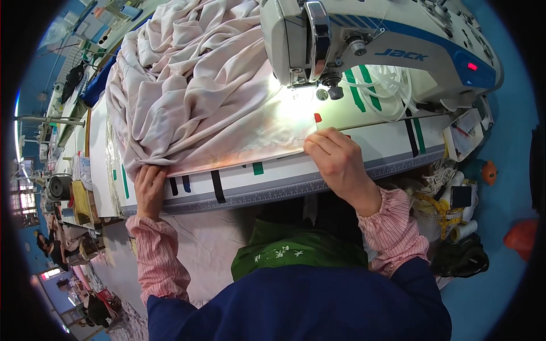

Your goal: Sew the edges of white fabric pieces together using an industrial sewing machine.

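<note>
Pale pink fabric (187, 85) lies in loose folds over the sewing table, with a flat edge stretched along the table's front. My left hand (150, 184) grips that edge at the left, fingertips curled over or under the cloth. At the right, my right hand (335, 162) pinches the fabric's corner between thumb and fingers, just in front of the needle area. A white and blue sewing machine (398, 48) stands over the cloth, its lamp lighting the spot beneath the needle. The needle itself is lost in the glare.
A measuring scale (267, 196) runs along the table's front edge, with coloured tape strips beside it. White cord (392, 91) lies coiled under the machine arm. Thread spools (463, 230) and a yellow tape measure (443, 213) sit at the right. More pale cloth (213, 244) hangs below the table.
</note>
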